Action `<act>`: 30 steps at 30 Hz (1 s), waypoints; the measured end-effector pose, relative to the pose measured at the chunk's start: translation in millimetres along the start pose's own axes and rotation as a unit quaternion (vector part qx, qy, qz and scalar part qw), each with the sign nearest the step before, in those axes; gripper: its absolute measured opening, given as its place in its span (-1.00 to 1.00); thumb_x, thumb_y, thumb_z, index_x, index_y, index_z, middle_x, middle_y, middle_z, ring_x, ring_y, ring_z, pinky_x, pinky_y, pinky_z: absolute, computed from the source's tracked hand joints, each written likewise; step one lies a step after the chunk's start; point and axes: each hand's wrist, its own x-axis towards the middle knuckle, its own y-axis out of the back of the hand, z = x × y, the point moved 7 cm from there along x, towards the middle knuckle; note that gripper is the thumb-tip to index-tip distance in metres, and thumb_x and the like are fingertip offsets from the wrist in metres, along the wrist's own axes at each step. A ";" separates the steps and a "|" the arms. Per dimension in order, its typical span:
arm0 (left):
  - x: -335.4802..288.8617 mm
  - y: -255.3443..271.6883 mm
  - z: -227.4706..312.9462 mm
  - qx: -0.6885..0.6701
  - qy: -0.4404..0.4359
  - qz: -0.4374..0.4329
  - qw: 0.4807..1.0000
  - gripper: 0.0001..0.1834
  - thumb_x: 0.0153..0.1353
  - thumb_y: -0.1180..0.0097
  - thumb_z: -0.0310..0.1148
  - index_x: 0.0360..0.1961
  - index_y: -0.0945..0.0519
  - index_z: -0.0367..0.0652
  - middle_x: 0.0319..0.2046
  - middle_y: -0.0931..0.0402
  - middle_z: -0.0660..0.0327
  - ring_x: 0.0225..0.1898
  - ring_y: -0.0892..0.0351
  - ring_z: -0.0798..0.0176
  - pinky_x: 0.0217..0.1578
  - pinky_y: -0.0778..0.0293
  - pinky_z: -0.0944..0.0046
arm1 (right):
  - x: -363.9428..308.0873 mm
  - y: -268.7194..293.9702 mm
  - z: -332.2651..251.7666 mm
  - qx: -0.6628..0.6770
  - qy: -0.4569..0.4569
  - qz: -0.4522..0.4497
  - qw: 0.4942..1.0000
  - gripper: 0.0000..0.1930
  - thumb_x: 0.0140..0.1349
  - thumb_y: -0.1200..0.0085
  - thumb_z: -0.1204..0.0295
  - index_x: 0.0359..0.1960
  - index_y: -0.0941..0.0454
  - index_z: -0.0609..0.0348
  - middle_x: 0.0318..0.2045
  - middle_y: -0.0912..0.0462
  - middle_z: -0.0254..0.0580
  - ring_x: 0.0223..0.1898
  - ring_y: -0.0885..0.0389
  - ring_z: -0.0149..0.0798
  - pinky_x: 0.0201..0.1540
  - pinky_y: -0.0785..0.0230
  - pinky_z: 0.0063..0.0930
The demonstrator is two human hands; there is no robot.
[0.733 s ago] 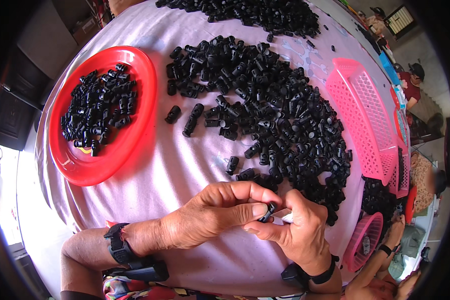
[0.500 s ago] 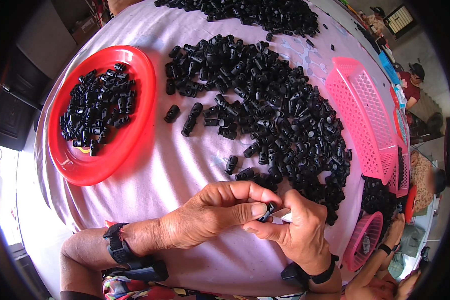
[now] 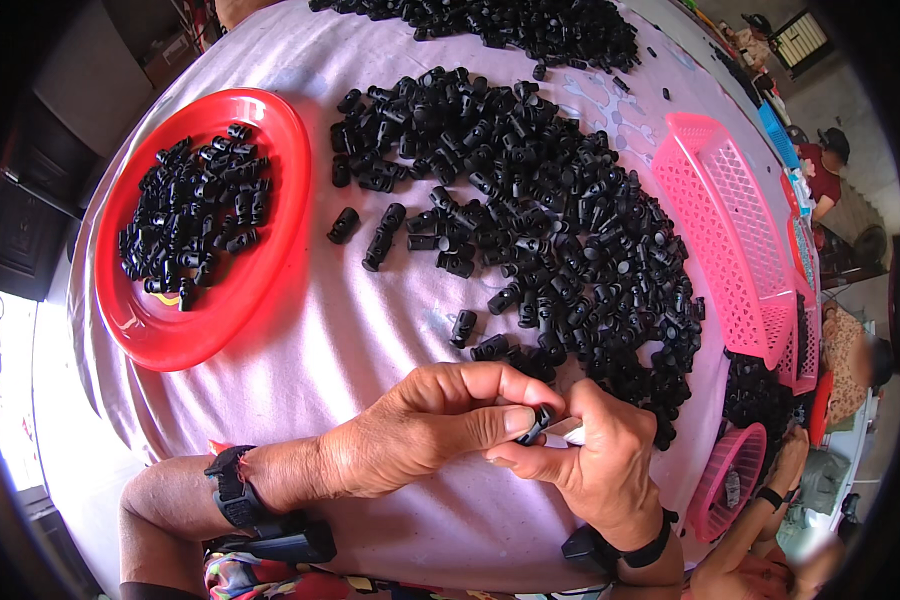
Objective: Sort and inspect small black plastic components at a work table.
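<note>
Your fingertips [image 3: 515, 418] are meeting at the centre, pinching one small black plastic piece [image 3: 538, 424] between them. Your left hand [image 3: 425, 425] is curling its fingers over the piece, thumb pressing it from below, so that hand is clamped on it. Your right hand [image 3: 595, 465] is gripping the same piece from the other side, thumb and forefinger closed against it, with something small and pale [image 3: 567, 431] showing by the forefinger; what it is cannot be told. The piece is hanging just above the pale pink cloth [image 3: 370, 330], near the table's close edge.

Both of your wrists are wearing black straps.

Just beyond your knuckles a large loose heap of black pieces [image 3: 550, 230] is spreading across the cloth, a few strays lying apart at its left edge. A second heap [image 3: 510, 25] is lying at the far side. To your left, well apart from your hands, a red round tray [image 3: 175, 335] is holding a smaller pile of the pieces. To your right, a pink slotted basket [image 3: 725, 215] is standing beside the main heap, and a smaller pink basket [image 3: 725, 480] is sitting at the table's edge, where another person's arm [image 3: 770, 500] is reaching in.
</note>
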 end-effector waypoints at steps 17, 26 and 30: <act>0.9 1.7 -2.5 -0.017 -0.007 -0.004 1.000 -0.72 0.33 0.01 -0.49 0.05 -0.49 -0.28 -0.07 -0.50 0.25 -0.04 -0.44 0.44 0.03 -0.34 0.41 | -0.4 -0.3 -1.1 -0.024 0.000 -0.008 1.000 -0.38 -0.16 -0.36 -0.12 -0.64 -0.33 0.20 -0.73 -0.49 -0.18 -0.71 -0.55 -0.23 -0.65 -0.38 -0.41; 2.3 1.9 -1.9 0.009 -0.031 -0.014 0.999 -0.72 0.36 0.02 -0.42 0.06 -0.48 -0.24 -0.12 -0.52 0.30 -0.10 -0.44 0.52 -0.04 -0.37 0.47 | -0.1 -2.8 -1.4 -0.011 0.013 -0.006 1.000 -0.39 -0.14 -0.35 -0.12 -0.64 -0.34 0.20 -0.73 -0.48 -0.18 -0.71 -0.54 -0.22 -0.65 -0.38 -0.41; 1.2 2.0 -2.2 -0.014 -0.011 -0.006 1.000 -0.72 0.33 0.01 -0.50 0.05 -0.50 -0.29 -0.07 -0.50 0.24 -0.02 -0.43 0.43 0.03 -0.34 0.40 | 0.2 0.9 -1.8 -0.017 0.019 0.014 1.000 -0.44 -0.14 -0.34 -0.13 -0.62 -0.39 0.11 -0.71 -0.47 -0.27 -0.72 -0.50 -0.27 -0.68 -0.34 -0.41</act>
